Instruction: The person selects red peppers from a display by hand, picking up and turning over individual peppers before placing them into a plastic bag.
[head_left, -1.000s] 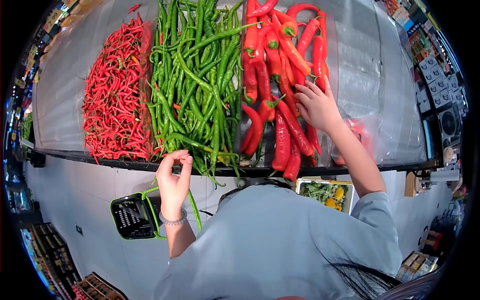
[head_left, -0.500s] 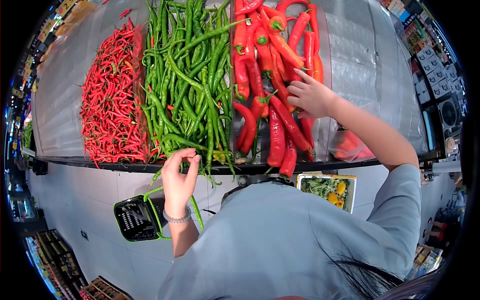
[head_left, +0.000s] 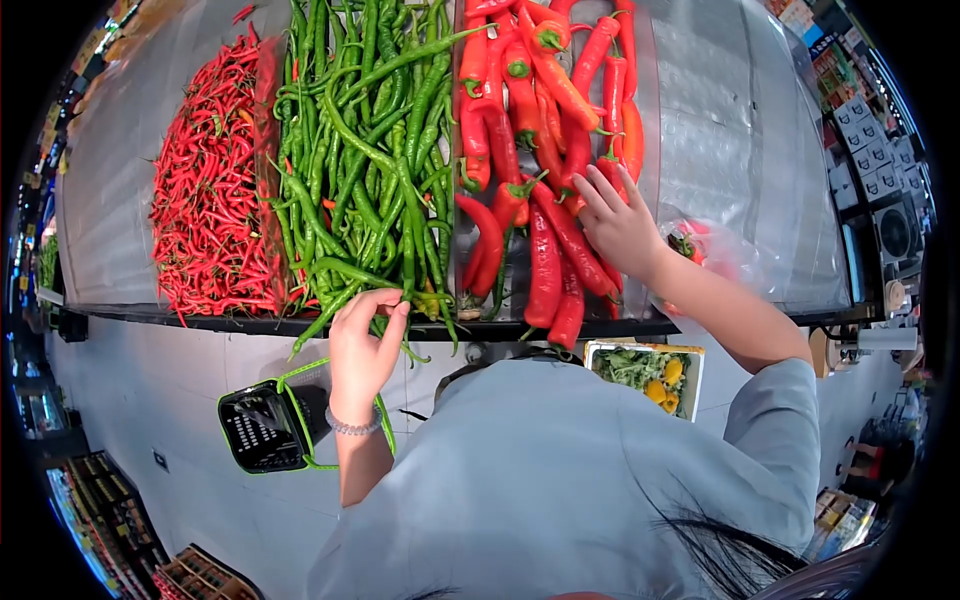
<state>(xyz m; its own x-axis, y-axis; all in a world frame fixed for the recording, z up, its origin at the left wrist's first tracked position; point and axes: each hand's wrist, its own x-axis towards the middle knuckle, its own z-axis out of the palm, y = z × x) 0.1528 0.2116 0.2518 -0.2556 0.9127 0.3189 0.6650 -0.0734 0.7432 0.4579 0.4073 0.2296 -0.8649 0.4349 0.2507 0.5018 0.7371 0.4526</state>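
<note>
My right hand is open, its fingers stretched over the large red peppers and touching or nearly touching them. My left hand, with a beaded bracelet at its wrist, is at the display's front edge. Its fingers are curled, thumb and forefinger pinched together by the tip of a long green chili pepper; whether they hold it is hidden. Beside the right forearm lies a clear plastic bag with red peppers inside, partly covered by the arm.
Small red chilies fill the left section, behind a clear divider. A black basket with green trim stands on the floor at left. A white box of greens and yellow peppers sits below the dark display edge.
My right hand has drawn back toward me, its fingers straighter and more spread. More of the bag shows above the forearm. My left thumb and forefinger have come together.
</note>
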